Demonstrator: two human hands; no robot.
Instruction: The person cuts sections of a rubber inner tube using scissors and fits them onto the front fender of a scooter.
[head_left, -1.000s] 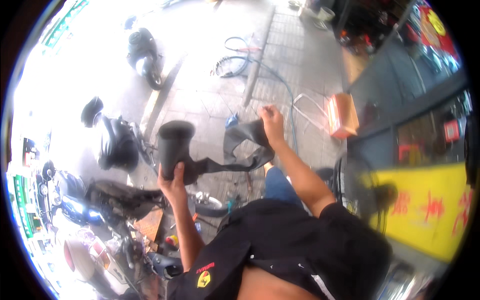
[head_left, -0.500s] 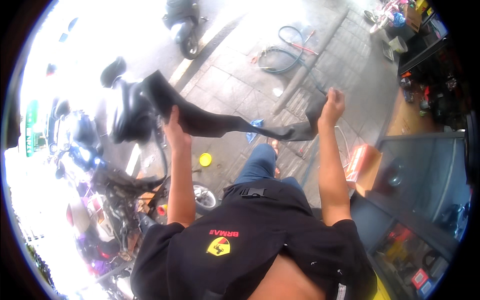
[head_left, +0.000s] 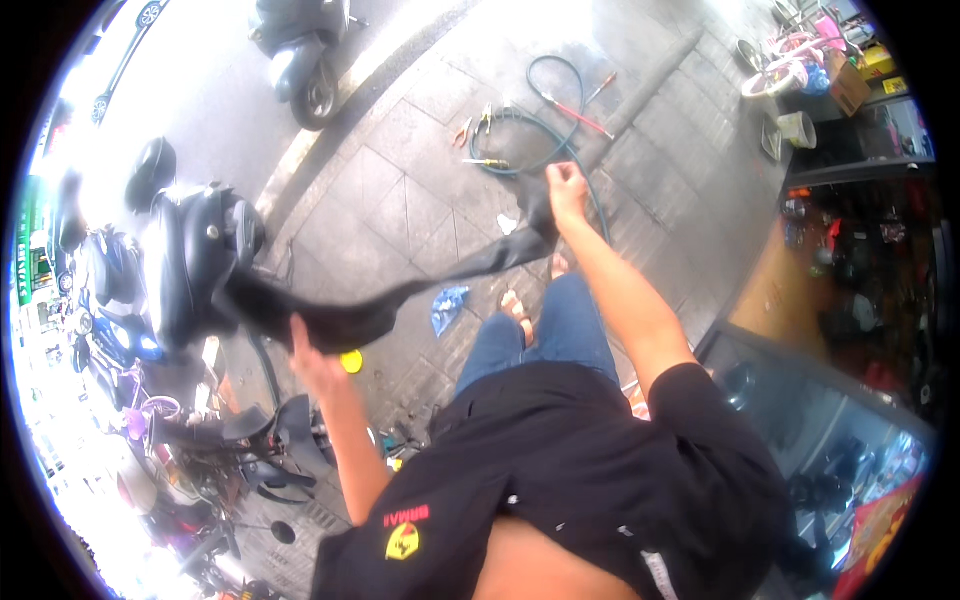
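A long, limp strip of black leather-like sheet (head_left: pixel 352 322) stretches between my two hands in mid-air. It is wide and folded at its left end, narrow and twisted in the middle. My left hand (head_left: pixel 318 362) grips the wide end from below, partly smeared by motion. At the other end, my right hand (head_left: pixel 567 190) pinches the sheet with curled fingers, held farther forward than the left. Part of the sheet hides the paving below it.
Parked scooters (head_left: pixel 185 262) line the left side, and another scooter (head_left: pixel 312 70) stands at the kerb ahead. A hose (head_left: pixel 575 75) coils beside pliers (head_left: pixel 462 132) on the paving. A blue wrapper (head_left: pixel 448 308) lies near my feet. Glass display cases (head_left: pixel 800 385) stand to the right.
My right hand has moved left and forward, and my left hand has come lower and left, so the sheet now slants up to the right. My view has turned and shifted.
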